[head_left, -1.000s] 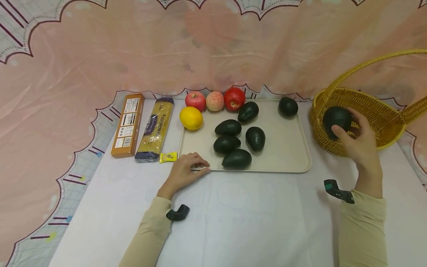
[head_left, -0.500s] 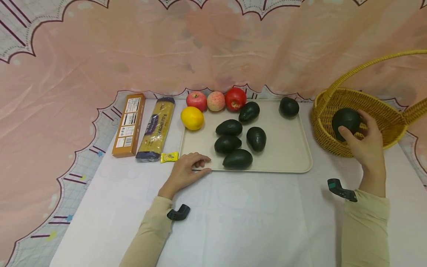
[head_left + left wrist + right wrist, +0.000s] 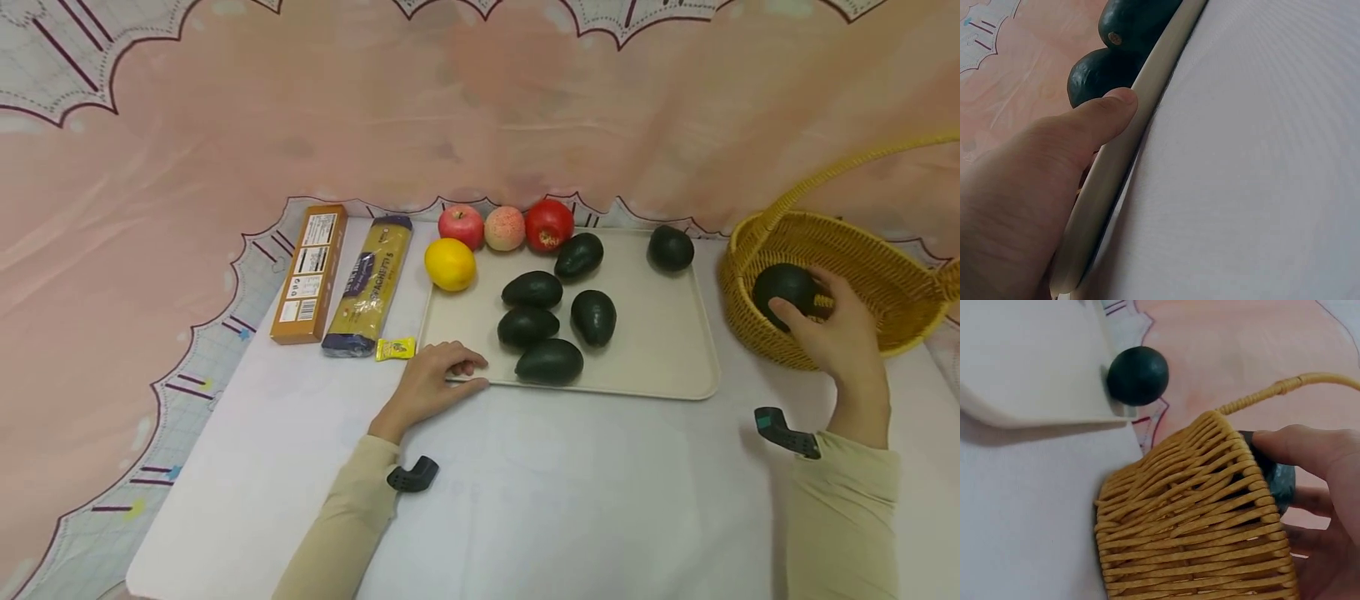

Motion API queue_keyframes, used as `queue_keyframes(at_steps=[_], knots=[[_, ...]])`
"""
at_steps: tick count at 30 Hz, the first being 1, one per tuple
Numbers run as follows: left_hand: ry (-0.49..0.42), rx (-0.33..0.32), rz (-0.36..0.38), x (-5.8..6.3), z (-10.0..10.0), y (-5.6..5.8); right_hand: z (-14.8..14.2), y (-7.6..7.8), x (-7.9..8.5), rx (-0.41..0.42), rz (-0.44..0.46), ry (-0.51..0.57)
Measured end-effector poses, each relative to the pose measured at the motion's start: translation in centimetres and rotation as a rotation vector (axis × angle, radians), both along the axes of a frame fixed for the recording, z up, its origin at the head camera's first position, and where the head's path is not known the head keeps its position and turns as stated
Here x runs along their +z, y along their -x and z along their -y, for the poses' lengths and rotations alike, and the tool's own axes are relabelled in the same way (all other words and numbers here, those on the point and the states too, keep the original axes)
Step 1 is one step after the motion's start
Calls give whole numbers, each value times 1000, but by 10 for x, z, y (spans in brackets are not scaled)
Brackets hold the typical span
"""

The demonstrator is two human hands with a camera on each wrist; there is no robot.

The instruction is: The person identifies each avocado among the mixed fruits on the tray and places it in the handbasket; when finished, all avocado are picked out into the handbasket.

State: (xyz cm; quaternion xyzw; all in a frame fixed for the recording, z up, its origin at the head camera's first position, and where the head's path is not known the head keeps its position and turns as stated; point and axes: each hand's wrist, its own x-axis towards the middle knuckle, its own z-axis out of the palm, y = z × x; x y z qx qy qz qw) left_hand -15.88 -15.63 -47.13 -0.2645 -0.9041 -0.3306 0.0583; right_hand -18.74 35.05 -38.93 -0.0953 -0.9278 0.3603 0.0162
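My right hand (image 3: 843, 325) holds a dark green avocado (image 3: 783, 293) inside the yellow wicker basket (image 3: 888, 267). Thumb and fingers grip it from the right side. In the right wrist view the basket's woven wall (image 3: 1191, 544) partly hides that avocado (image 3: 1283, 481). My left hand (image 3: 435, 379) rests on the front left edge of the cream tray (image 3: 652, 358), fingers loosely bent. In the left wrist view its thumb (image 3: 1107, 115) lies against the tray rim (image 3: 1119, 147). Several avocados (image 3: 550, 362) lie on the tray, with another avocado (image 3: 671, 249) at its back right corner.
A lemon (image 3: 450, 264), an apple (image 3: 461, 225), a peach (image 3: 505, 228) and a red pomegranate-like fruit (image 3: 550, 225) line the tray's back left. Further left lie a brown box (image 3: 309, 275), a spaghetti pack (image 3: 369, 287) and a yellow wrapped sweet (image 3: 395, 348). The basket's handle (image 3: 847, 171) arches above it.
My right hand has moved right, then lower into the basket with the avocado. The left hand stays at the tray edge. The whole head view has shifted slightly.
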Motion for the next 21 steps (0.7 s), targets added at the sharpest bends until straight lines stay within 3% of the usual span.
queue_keyframes(at_steps=[11,21], knots=[[23,2,5,2,-2,-1,-11,13,-2,138,149,-100],[53,17,14,2,-4,-1,-18,27,-3,216,250,-64]])
